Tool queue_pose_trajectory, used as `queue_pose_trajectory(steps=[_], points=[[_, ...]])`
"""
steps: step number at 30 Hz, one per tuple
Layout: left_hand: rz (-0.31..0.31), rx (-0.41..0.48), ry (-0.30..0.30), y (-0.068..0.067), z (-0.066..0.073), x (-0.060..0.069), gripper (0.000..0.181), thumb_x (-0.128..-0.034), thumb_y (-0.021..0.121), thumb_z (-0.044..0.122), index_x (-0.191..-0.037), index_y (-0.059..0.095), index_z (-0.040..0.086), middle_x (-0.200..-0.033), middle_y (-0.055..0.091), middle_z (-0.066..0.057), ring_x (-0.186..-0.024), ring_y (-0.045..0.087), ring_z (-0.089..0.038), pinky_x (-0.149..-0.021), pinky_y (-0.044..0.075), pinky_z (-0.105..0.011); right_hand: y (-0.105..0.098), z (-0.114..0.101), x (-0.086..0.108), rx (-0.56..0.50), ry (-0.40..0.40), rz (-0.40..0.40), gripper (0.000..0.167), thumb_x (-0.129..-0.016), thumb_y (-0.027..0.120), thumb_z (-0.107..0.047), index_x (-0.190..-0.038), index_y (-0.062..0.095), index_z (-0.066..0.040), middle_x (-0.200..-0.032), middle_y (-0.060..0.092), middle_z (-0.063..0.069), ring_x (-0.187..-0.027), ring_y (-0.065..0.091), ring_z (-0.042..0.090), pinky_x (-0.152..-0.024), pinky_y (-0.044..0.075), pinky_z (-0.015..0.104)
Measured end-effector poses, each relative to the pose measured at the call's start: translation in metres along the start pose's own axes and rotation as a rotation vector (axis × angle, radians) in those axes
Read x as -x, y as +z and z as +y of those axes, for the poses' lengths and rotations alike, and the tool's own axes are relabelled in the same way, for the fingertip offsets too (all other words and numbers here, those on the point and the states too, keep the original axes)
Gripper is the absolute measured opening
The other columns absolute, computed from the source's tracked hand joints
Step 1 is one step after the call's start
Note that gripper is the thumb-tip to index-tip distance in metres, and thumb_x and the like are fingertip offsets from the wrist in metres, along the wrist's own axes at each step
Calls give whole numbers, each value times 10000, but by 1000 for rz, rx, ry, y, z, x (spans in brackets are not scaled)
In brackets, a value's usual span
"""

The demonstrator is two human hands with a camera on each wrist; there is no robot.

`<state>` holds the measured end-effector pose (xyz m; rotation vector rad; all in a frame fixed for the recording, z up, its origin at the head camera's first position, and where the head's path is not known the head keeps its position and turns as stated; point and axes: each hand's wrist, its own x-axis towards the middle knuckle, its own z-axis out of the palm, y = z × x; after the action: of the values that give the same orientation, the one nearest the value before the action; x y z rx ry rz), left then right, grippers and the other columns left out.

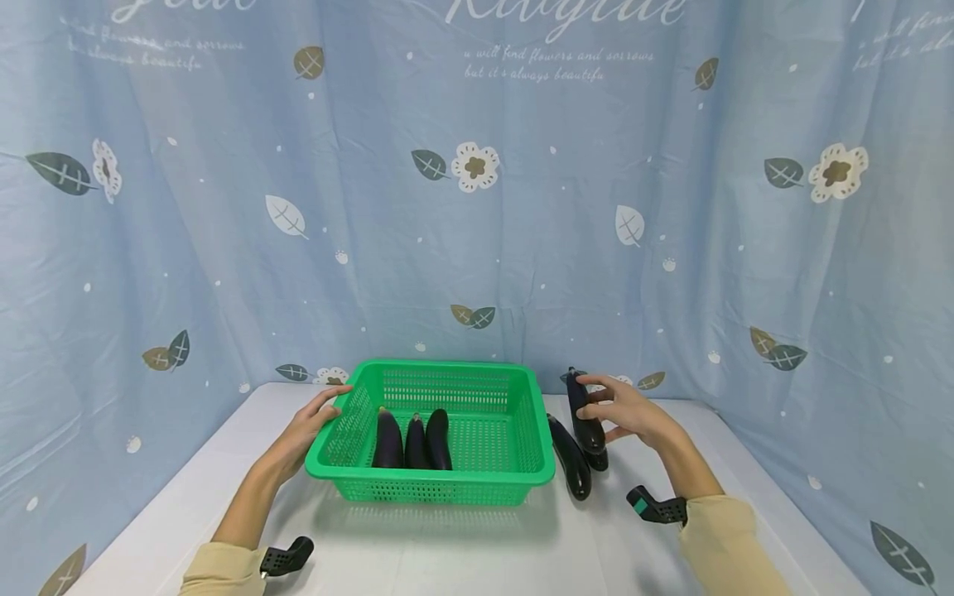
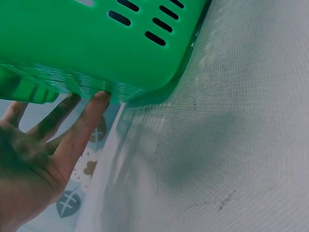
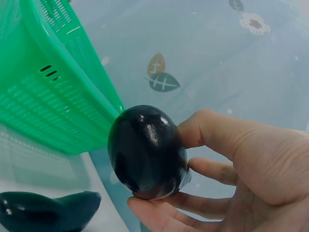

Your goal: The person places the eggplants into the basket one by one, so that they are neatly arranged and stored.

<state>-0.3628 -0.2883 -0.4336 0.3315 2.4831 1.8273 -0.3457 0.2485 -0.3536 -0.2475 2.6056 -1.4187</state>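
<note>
My left hand [image 1: 307, 426] holds the left rim of a green plastic basket [image 1: 428, 478]. From the left wrist view, spread fingers [image 2: 79, 128] touch the basket's outer side; the thumb is hidden there. Three dark purple eggplants [image 1: 389, 443] lie side by side inside the basket's left half. To the basket's right, my right hand [image 1: 629, 411] grips another eggplant [image 3: 147, 152] between thumb and fingers, its rounded end facing the right wrist camera. Below it another eggplant [image 1: 599, 460] shows partly, and one more eggplant [image 1: 572, 462] lies close beside the basket.
A white cloth-covered table [image 1: 477, 550] supports the basket and the loose eggplants. A blue curtain [image 1: 477, 248] with leaf and flower prints hangs behind the table and along both sides. Each wrist bears a black camera mount [image 1: 286, 559].
</note>
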Motion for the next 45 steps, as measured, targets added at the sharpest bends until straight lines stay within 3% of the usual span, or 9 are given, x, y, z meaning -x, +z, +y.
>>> queue_pose_trajectory(steps=[9,18,45], points=[[4,-9,-5,0,2,1,509,-1062,390,357,-1542,285,226,-1625,125,-184,-1215,492,-287,-837,510,-329,5,-10,0,7,-26,-13,728,-880,704,-238,-1510,355,-137,-1428,429,292,-1070,616,306,-709,591,420],[1,17,-19,0,1,1,504,-1065,388,354,-1541,283,227,-1569,233,-209,-1051,577,-186,-794,541,-342,10,-17,-3,-1,-54,-31,714,-888,704,-245,-1508,363,-150,-1427,444,285,-1088,633,332,-734,593,447],[17,-1,-20,1,3,3,496,-1067,378,361,-1539,288,239,-1592,204,-186,-1118,554,-230,-819,528,-339,41,-47,-16,6,-100,-86,698,-866,722,-200,-1487,407,-159,-1414,471,262,-1059,630,283,-629,589,405]])
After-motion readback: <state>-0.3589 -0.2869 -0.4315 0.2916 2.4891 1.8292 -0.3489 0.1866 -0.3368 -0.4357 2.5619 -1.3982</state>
